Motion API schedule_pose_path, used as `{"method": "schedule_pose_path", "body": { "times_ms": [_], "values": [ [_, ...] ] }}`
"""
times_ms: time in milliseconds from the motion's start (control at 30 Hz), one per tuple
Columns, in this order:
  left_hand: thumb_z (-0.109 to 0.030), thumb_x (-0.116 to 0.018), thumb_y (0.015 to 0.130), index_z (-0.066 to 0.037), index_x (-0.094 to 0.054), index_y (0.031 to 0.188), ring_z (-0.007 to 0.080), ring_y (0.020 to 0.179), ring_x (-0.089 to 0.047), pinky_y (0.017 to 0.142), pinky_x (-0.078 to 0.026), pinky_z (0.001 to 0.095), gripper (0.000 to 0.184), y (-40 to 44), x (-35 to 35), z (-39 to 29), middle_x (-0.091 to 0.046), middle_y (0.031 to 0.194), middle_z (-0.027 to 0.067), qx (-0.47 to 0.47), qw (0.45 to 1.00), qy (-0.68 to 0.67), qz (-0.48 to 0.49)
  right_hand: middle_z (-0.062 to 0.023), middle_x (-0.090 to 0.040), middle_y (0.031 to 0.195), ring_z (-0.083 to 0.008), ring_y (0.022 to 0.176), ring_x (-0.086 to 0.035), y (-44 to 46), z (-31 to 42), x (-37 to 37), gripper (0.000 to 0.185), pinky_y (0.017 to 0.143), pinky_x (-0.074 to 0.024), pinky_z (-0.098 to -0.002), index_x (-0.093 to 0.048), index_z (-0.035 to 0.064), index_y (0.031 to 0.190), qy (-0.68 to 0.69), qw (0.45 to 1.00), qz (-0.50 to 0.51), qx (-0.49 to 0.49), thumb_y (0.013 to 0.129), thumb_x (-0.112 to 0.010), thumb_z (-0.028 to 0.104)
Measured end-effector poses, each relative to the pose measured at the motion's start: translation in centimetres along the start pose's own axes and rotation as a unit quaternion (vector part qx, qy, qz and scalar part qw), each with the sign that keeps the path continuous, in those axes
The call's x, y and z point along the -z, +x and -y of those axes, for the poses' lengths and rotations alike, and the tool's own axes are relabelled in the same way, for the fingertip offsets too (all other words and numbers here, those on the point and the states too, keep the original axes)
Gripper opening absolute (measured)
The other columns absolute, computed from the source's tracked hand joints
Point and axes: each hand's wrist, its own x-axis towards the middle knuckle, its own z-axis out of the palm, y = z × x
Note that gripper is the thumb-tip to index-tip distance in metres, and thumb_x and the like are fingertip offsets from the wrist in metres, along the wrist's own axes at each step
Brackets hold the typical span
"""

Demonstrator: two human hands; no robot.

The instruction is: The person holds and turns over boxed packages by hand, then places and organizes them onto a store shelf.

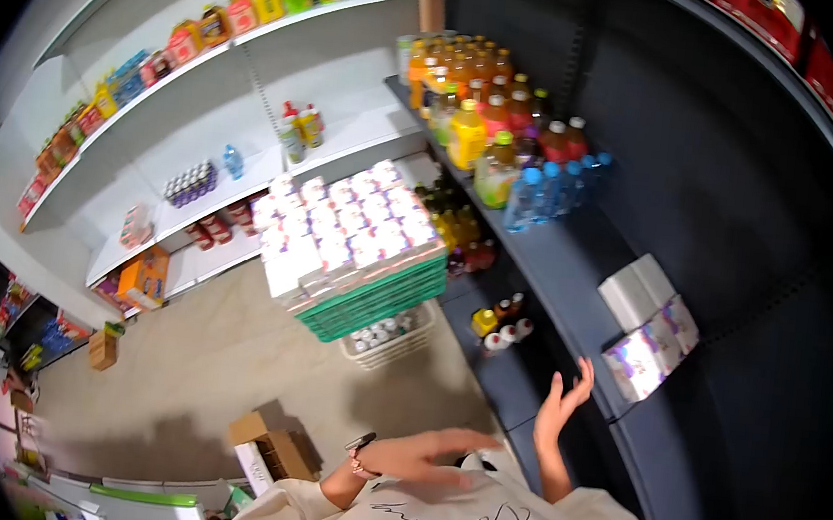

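My left hand (426, 455), with a watch and a bracelet on its wrist, is held in front of my chest. Its fingers stretch out to the right, slightly blurred, and nothing shows in them. My right hand (559, 410) is raised beside the dark shelf (575, 275), fingers apart and holding nothing. Nearest to it, white-and-purple packs (653, 349) lie on that shelf, with a plain white pack (637, 290) behind them. Farther off, many similar small packs (360, 220) are stacked on green crates (372, 301), apart from both hands.
Below the green crates is a white basket (390, 343) with bottles. Juice bottles (468, 135) and blue water bottles (551, 193) stand along the dark shelf. White shelving (349, 123) lines the back. An open cardboard box (278, 447) sits on the floor at lower left.
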Motion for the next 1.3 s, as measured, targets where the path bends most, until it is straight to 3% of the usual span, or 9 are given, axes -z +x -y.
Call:
{"method": "schedule_pose_path", "body": {
  "times_ms": [200,433,633,767,867,933,1100,1200,1300],
  "values": [
    [-0.036,-0.066,0.088,-0.004,-0.054,0.127,0.0264,0.112,-0.053,0.092,-0.041,0.0381,0.052,-10.4,0.2,-10.4,-0.056,0.123,0.0149,-0.342,0.926,-0.045,0.155,-0.0175,-0.041,0.136,-0.0331,0.128,-0.034,-10.0,12.7,-14.9,0.039,0.107,-0.0222,-0.0410,-0.048,0.0049,0.123,0.135,0.958,0.234,0.092,0.085,-0.059,0.010],
    [-0.044,-0.065,0.086,-0.008,-0.060,0.090,0.0268,0.080,-0.055,0.073,-0.041,0.0373,0.036,-20.1,1.7,-8.3,-0.060,0.090,0.0056,-0.365,0.925,0.007,0.102,-0.0144,-0.046,0.130,-0.0304,0.125,-0.037,-20.1,18.5,-24.6,0.037,0.107,-0.0225,-0.0411,-0.051,0.0061,0.121,0.203,0.893,0.396,0.061,0.086,-0.058,0.012],
    [-0.020,-0.055,0.087,-0.004,-0.060,0.093,0.0239,0.083,-0.057,0.081,-0.041,0.0407,0.018,-26.4,9.5,-7.2,-0.061,0.099,0.0097,-0.333,0.932,0.104,0.102,-0.0099,-0.054,0.116,-0.0270,0.114,-0.045,-22.9,15.0,-31.2,0.032,0.097,-0.0352,-0.0349,-0.056,0.0089,0.113,0.160,0.889,0.425,-0.061,0.081,-0.059,0.008],
    [-0.020,-0.057,0.081,-0.008,-0.054,0.071,0.0225,0.060,-0.048,0.069,-0.037,0.0372,0.015,-27.9,18.4,-8.0,-0.055,0.072,0.0031,-0.357,0.924,0.063,-0.122,-0.0094,-0.055,0.115,-0.0194,0.105,-0.051,-23.1,9.5,-38.8,0.032,0.091,-0.0407,-0.0312,-0.055,0.0061,0.113,0.193,0.849,0.452,-0.196,0.081,-0.057,0.006],
    [-0.020,-0.057,0.081,-0.008,-0.054,0.073,0.0219,0.064,-0.051,0.068,-0.037,0.0370,0.014,-27.8,22.2,-7.7,-0.056,0.075,0.0037,-0.343,0.939,0.014,-0.031,-0.0079,-0.052,0.115,-0.0175,0.110,-0.048,-22.2,8.1,-44.5,0.033,0.093,-0.0396,-0.0313,-0.050,0.0057,0.118,0.200,0.836,0.458,-0.227,0.086,-0.055,0.006],
    [-0.028,-0.063,0.089,0.000,-0.059,0.113,0.0278,0.102,-0.055,0.096,-0.040,0.0392,0.037,-28.4,27.5,-3.5,-0.059,0.112,0.0116,-0.209,0.977,0.033,0.031,-0.0070,-0.051,0.109,-0.0147,0.095,-0.050,-21.1,7.3,-49.3,0.043,0.082,-0.0431,-0.0286,-0.045,0.0058,0.125,0.176,0.826,0.434,-0.313,0.085,-0.059,0.013],
    [-0.033,-0.062,0.088,0.001,-0.059,0.113,0.0315,0.097,-0.059,0.088,-0.046,0.0369,0.042,-26.5,41.7,13.0,-0.062,0.108,0.0167,0.117,0.915,0.192,-0.334,-0.0190,-0.037,0.135,-0.0255,0.123,-0.039,-19.9,4.2,-60.1,0.077,0.101,-0.0327,-0.0361,-0.017,0.0022,0.147,0.192,0.789,0.379,-0.445,0.084,-0.058,0.020],
    [-0.032,-0.065,0.086,0.001,-0.048,0.129,0.0335,0.110,-0.056,0.091,-0.048,0.0404,0.056,-26.7,49.3,24.5,-0.057,0.121,0.0210,0.311,0.841,0.267,-0.353,-0.0211,-0.041,0.134,-0.0261,0.121,-0.043,-17.7,9.4,-61.4,0.085,0.100,-0.0344,-0.0350,-0.010,0.0002,0.149,0.249,0.769,0.314,-0.498,0.082,-0.060,0.018],
    [-0.031,-0.066,0.085,0.002,-0.038,0.135,0.0340,0.101,-0.058,0.088,-0.049,0.0385,0.066,-27.4,54.2,35.1,-0.047,0.128,0.0265,0.253,0.791,0.371,-0.414,-0.0108,-0.046,0.121,-0.0226,0.100,-0.047,-19.1,5.1,-65.6,0.089,0.081,-0.0401,-0.0354,-0.009,0.0132,0.151,0.157,0.815,0.273,-0.486,0.079,-0.061,0.024]
  ]
}}
